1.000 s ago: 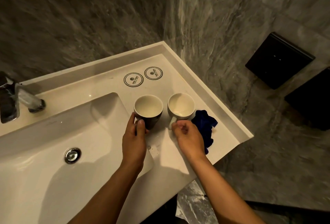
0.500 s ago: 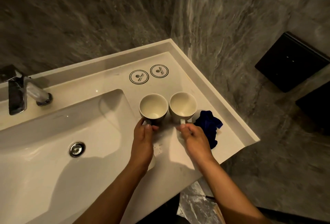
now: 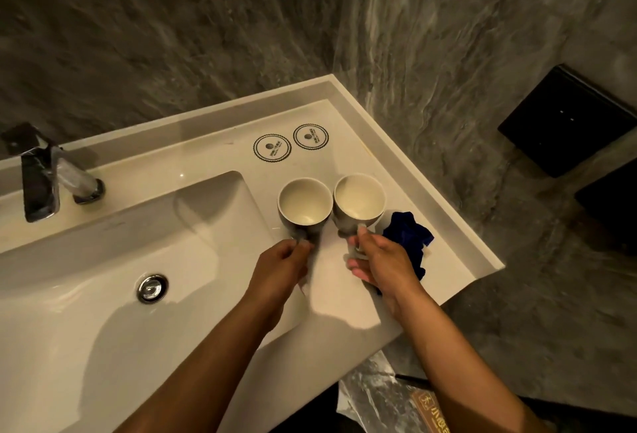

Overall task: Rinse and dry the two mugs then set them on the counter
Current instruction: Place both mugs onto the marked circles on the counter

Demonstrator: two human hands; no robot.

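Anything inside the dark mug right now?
The dark mug shows a bare pale interior with no visible contents; whether it is wet cannot be told. The left hand holds its handle, covering the lower near side.

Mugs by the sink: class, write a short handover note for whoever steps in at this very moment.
Left hand: gripping the dark mug by its handle.
Right hand: gripping the white mug by its handle.
Both mugs stand upright, side by side on the counter, right of the basin. Blue cloth lies beside the white mug.
Tap is off.
Whether rinsing and drying are done cannot be told.
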